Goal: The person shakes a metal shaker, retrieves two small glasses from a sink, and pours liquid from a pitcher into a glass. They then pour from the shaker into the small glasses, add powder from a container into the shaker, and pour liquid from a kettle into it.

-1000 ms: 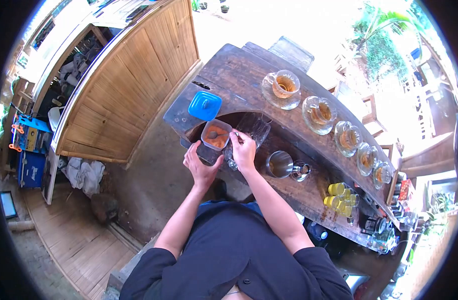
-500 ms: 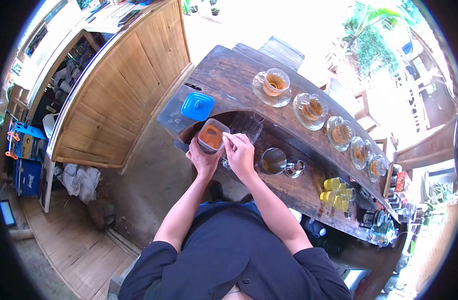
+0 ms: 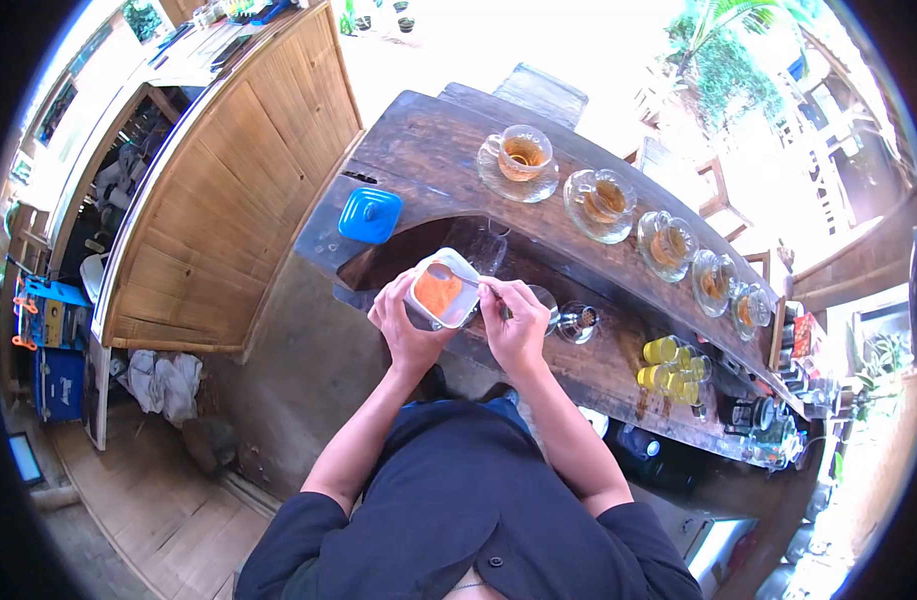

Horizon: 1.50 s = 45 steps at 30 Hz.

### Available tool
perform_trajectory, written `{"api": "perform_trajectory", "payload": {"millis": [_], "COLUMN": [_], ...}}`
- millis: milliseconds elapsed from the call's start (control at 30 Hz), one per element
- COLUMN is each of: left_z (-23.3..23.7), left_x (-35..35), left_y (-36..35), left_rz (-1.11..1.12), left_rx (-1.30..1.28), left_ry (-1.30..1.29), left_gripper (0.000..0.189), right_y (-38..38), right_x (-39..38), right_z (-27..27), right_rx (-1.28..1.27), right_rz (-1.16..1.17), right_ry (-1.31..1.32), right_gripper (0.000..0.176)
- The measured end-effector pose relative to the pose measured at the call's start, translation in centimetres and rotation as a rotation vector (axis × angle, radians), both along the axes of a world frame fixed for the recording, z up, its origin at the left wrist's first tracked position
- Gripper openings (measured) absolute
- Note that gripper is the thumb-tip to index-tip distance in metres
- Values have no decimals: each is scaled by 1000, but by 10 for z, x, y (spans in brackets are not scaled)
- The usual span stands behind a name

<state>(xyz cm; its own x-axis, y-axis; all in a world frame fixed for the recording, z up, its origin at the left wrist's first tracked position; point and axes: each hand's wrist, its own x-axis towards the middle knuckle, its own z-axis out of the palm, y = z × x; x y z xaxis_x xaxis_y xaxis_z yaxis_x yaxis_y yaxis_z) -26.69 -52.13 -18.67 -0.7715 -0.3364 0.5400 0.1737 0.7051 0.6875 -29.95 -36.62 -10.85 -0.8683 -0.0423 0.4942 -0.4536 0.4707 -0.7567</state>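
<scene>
I have the left hand (image 3: 404, 325) wrapped around a clear square plastic container of orange powder (image 3: 442, 292), fingers curled under its base and thumb on the near wall. It is lifted off the dark wooden table (image 3: 429, 150) and tipped toward me, above the table's lower near ledge.

My right hand (image 3: 517, 325) is pinched on the handle of a small metal spoon (image 3: 459, 276). The spoon's bowl reaches over the rim, at the far corner of the powder; I cannot tell whether it touches the powder.

The container's blue plastic lid (image 3: 370, 215) lies flat on the table to the left, well apart from both hands. A clear glass pitcher (image 3: 481, 246) stands just behind the container. Along the upper plank runs a row of glass cups of amber tea on glass saucers (image 3: 519, 155), and a cluster of small yellow glasses (image 3: 669, 362) sits farther right on the lower ledge.
</scene>
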Motion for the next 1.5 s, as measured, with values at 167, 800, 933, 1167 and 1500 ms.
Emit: {"api": "perform_trajectory", "payload": {"millis": [167, 800, 933, 1167, 1500], "left_z": [14, 47, 47, 41, 32], "left_x": [-5, -15, -16, -18, -18], "left_y": [16, 58, 58, 53, 48], "left_rz": [-61, -233, -227, -145, -125], "left_rx": [-26, -12, 9, 39, 58], "left_ry": [2, 79, 46, -10, -6], "left_gripper": [97, 92, 94, 94, 94], "right_y": [19, 80, 94, 128, 129], "right_x": [3, 7, 12, 30, 50], "right_z": [1, 16, 21, 27, 11], "right_rx": [-33, -814, -837, -911, 206], "right_rz": [-30, -120, -167, -249, -138], "right_ry": [-44, -532, -537, -421, 252], "right_gripper": [14, 20, 19, 18, 11]}}
